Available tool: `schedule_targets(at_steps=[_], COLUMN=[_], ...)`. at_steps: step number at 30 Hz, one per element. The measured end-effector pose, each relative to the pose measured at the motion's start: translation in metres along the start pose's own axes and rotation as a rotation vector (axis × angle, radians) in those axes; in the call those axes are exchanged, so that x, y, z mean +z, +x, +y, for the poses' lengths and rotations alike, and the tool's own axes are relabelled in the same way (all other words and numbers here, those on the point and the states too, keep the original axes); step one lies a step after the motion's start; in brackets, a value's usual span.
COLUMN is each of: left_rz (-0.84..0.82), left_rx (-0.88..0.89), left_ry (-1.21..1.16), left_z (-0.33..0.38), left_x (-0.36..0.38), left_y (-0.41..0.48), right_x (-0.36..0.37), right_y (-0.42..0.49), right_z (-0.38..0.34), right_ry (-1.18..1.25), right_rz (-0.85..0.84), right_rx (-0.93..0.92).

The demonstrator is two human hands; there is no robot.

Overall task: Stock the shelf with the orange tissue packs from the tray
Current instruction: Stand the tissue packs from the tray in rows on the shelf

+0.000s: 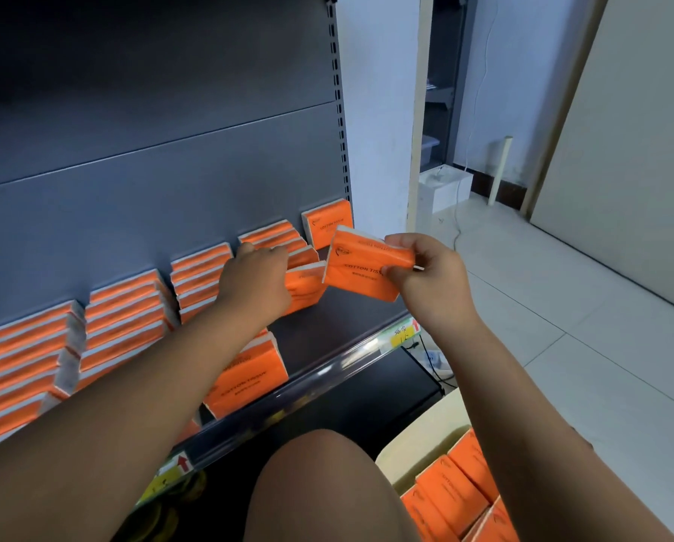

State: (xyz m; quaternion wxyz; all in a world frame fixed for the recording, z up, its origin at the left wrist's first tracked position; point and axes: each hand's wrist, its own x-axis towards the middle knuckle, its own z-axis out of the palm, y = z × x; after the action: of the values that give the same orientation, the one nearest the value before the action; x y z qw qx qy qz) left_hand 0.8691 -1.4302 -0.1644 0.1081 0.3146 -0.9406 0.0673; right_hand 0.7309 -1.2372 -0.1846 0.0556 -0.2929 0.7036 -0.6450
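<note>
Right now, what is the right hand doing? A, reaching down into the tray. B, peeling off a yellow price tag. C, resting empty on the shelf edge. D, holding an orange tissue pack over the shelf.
D: the right hand pinches one end of an orange tissue pack, held up over the bare dark part of the shelf.

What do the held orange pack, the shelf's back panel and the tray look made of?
The held orange pack is probably glossy plastic film: soft sheen, white paper edge. The back panel seems matte grey painted metal: flat seamed sheets. The tray is likely cardboard: dull cream wall.
</note>
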Motion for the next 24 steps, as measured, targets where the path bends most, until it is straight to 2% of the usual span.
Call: schedule_targets(at_steps=[9, 16, 24], left_rz=[-0.042, -0.023, -0.047], left_rx=[-0.02, -0.035, -0.039], left_ry=[0.234, 0.249, 0.228], left_z=[-0.002, -0.01, -0.017], left_x=[0.016, 0.021, 0.02], left_y=[0.009, 0.012, 0.014], right_x=[0.008, 0.013, 0.032], right_y=[0.006, 0.008, 0.015], right_z=[0.015, 0.023, 0.037], right_ry=[-0.064, -0.143, -0.379], right_rz=[-0.062, -0.112, -0.264], right_rx=[0.023, 0.026, -0.014])
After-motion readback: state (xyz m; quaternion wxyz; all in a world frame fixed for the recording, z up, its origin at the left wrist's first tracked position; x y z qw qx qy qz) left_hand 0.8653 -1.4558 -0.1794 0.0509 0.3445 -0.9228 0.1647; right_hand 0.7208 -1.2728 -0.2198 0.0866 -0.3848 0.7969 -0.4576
